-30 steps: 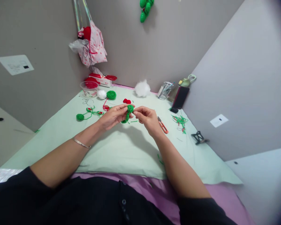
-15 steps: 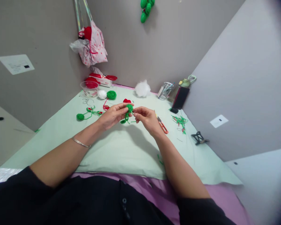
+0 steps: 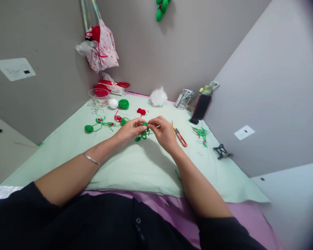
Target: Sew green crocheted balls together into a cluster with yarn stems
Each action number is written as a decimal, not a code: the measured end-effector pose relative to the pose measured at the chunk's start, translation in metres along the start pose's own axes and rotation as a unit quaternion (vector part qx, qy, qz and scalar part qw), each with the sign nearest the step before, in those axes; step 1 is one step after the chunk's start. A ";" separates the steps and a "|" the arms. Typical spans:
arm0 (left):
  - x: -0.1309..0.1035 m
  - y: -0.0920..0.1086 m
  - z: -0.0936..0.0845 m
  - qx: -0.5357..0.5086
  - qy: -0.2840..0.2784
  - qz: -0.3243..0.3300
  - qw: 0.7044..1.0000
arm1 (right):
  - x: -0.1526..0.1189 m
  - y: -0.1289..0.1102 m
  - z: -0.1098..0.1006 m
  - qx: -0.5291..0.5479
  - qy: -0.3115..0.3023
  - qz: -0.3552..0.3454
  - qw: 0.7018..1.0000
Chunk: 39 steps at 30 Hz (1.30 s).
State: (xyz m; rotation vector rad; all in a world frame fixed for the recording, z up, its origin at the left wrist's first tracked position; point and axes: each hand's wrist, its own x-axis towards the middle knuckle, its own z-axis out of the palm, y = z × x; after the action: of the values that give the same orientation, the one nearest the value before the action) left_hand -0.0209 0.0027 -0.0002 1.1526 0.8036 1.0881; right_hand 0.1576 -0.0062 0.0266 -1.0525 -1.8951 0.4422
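A small green crocheted piece [image 3: 144, 134] hangs between both hands, over the middle of the pale green cloth [image 3: 135, 166]. My left hand [image 3: 131, 129] pinches it from the left side. Fingers and thumb of my right hand [image 3: 162, 131] are pressed together at its upper right; any needle or hook there is too small to make out. Just behind the hands lies a red crocheted piece [image 3: 141, 111]. Orange-handled thread snips [image 3: 181, 137] rest to the right of my right hand.
Green and red yarn pieces [image 3: 104, 123] lie at left, near a green yarn ball [image 3: 123, 104] and a plastic tub [image 3: 98, 98]. White stuffing [image 3: 158, 97], a pen holder [image 3: 184, 99], a phone [image 3: 202, 107], yarn scraps [image 3: 201, 133] and a black clip [image 3: 222, 152] stand or lie behind and right.
Both hands have closed in on the green piece, covering more of its top. My right hand has moved slightly left, and the red piece behind is now uncovered. The view has shifted slightly.
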 end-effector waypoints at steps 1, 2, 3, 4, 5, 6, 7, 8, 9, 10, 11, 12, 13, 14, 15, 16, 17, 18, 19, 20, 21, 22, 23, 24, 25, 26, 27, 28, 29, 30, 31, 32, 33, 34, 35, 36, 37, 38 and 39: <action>0.000 0.000 0.000 0.006 -0.005 0.000 1.000 | 0.001 -0.001 -0.002 -0.002 0.007 -0.002 1.000; 0.000 0.000 0.001 0.005 -0.010 0.000 1.000 | 0.001 -0.003 -0.005 0.002 0.020 -0.002 1.000; 0.001 0.000 0.002 0.001 -0.017 -0.003 1.000 | 0.002 -0.004 -0.007 0.012 0.036 -0.001 0.999; 0.001 0.000 0.002 -0.004 -0.023 -0.006 1.000 | 0.003 -0.004 -0.010 0.028 0.052 0.003 0.998; 0.001 0.000 0.003 -0.009 -0.027 -0.008 1.000 | 0.004 -0.005 -0.012 0.047 0.061 0.012 0.997; 0.000 0.000 0.004 -0.011 -0.028 -0.007 1.000 | 0.005 -0.004 -0.013 0.067 0.061 0.024 0.996; 0.000 -0.001 0.004 -0.013 -0.026 -0.004 1.000 | 0.006 -0.003 -0.013 0.086 0.052 0.038 0.994; 0.000 -0.001 0.005 -0.015 -0.022 0.001 1.000 | 0.006 -0.002 -0.012 0.103 0.037 0.053 0.993; 0.000 -0.002 0.005 -0.020 -0.020 0.006 1.000 | 0.007 0.000 -0.010 0.116 0.021 0.067 0.991; -0.001 -0.002 0.005 -0.029 -0.021 0.010 0.999 | 0.007 0.002 -0.008 0.125 0.008 0.077 0.989; -0.001 -0.003 0.005 -0.038 -0.026 0.014 0.999 | 0.006 0.004 -0.006 0.128 -0.001 0.082 0.988; -0.001 -0.003 0.004 -0.046 -0.032 0.016 0.998 | 0.006 0.006 -0.004 0.126 -0.006 0.080 0.989; -0.001 -0.003 0.004 -0.049 -0.036 0.016 0.998 | 0.005 0.007 -0.002 0.119 -0.007 0.071 0.990; 0.000 -0.004 0.004 -0.049 -0.037 0.017 0.998 | 0.005 0.008 -0.001 0.106 -0.007 0.057 0.993; 0.000 -0.004 0.004 -0.045 -0.036 0.019 0.998 | 0.004 0.009 0.000 0.090 -0.006 0.041 0.995; 0.000 -0.004 0.004 -0.036 -0.035 0.021 0.998 | 0.003 0.008 0.000 0.074 -0.005 0.025 0.997; 0.001 -0.005 0.004 -0.024 -0.036 0.021 0.999 | 0.003 0.007 0.000 0.061 -0.003 0.012 0.998; 0.001 -0.006 0.004 -0.008 -0.038 0.022 0.999 | 0.002 0.005 0.000 0.055 0.005 0.002 0.998; 0.001 -0.008 0.004 0.012 -0.040 0.020 0.999 | 0.002 0.002 -0.001 0.057 0.018 -0.004 0.998; 0.001 -0.009 0.004 0.033 -0.043 0.014 0.998 | 0.002 0.000 -0.001 0.069 0.037 -0.005 0.997; 0.001 -0.010 0.005 0.052 -0.047 0.003 0.998 | 0.003 -0.002 -0.002 0.093 0.054 0.001 0.994; 0.001 -0.011 0.005 0.064 -0.053 -0.008 0.996 | 0.003 -0.004 -0.003 0.126 0.062 0.014 0.990; 0.000 -0.012 0.005 0.067 -0.060 -0.018 0.996 | 0.004 -0.005 -0.004 0.166 0.055 0.035 0.984; 0.000 -0.012 0.006 0.061 -0.069 -0.021 0.996 | 0.005 -0.005 -0.004 0.208 0.033 0.062 0.976; 0.000 -0.012 0.005 0.050 -0.080 -0.020 0.995 | 0.005 -0.004 -0.005 0.248 -0.003 0.091 0.965; 0.000 -0.012 0.005 0.036 -0.090 -0.012 0.995 | 0.006 -0.003 -0.005 0.283 -0.044 0.118 0.951; 0.001 -0.011 0.004 0.027 -0.096 -0.003 0.995 | 0.007 -0.002 -0.006 0.312 -0.079 0.139 0.937; 0.001 -0.011 0.003 0.023 -0.098 0.003 0.995 | 0.008 -0.002 -0.008 0.335 -0.099 0.152 0.924; 0.002 -0.011 0.002 0.026 -0.094 0.004 0.995 | 0.008 -0.001 -0.010 0.356 -0.098 0.157 0.916; 0.002 -0.011 0.001 0.031 -0.087 0.001 0.996 | 0.010 -0.002 -0.013 0.374 -0.079 0.154 0.911; 0.003 -0.011 0.000 0.035 -0.080 -0.005 0.996 | 0.011 -0.002 -0.016 0.388 -0.048 0.145 0.909; 0.004 -0.011 -0.001 0.036 -0.075 -0.013 0.997 | 0.012 -0.003 -0.019 0.398 -0.014 0.136 0.907; 0.004 -0.011 -0.002 0.031 -0.071 -0.018 0.997 | 0.014 -0.003 -0.022 0.403 0.014 0.128 0.906; 0.005 -0.011 -0.003 0.021 -0.070 -0.020 0.997 | 0.015 -0.004 -0.024 0.403 0.030 0.124 0.906; 0.005 -0.010 -0.004 0.008 -0.069 -0.021 0.997 | 0.016 -0.004 -0.026 0.400 0.038 0.124 0.907; 0.005 -0.009 -0.004 -0.005 -0.066 -0.020 0.998 | 0.016 -0.003 -0.028 0.395 0.038 0.127 0.909; 0.005 -0.008 -0.004 -0.018 -0.061 -0.019 0.998 | 0.016 -0.002 -0.028 0.388 0.038 0.131 0.912; 0.005 -0.007 -0.005 -0.028 -0.056 -0.017 0.998 | 0.016 -0.002 -0.027 0.378 0.037 0.135 0.915; 0.004 -0.005 -0.005 -0.038 -0.053 -0.015 0.998 | 0.015 -0.001 -0.026 0.364 0.035 0.137 0.921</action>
State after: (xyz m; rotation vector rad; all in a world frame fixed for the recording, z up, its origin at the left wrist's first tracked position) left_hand -0.0229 0.0082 -0.0065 1.1212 0.6904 1.0152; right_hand 0.1756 0.0024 0.0490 -0.7968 -1.3297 1.1491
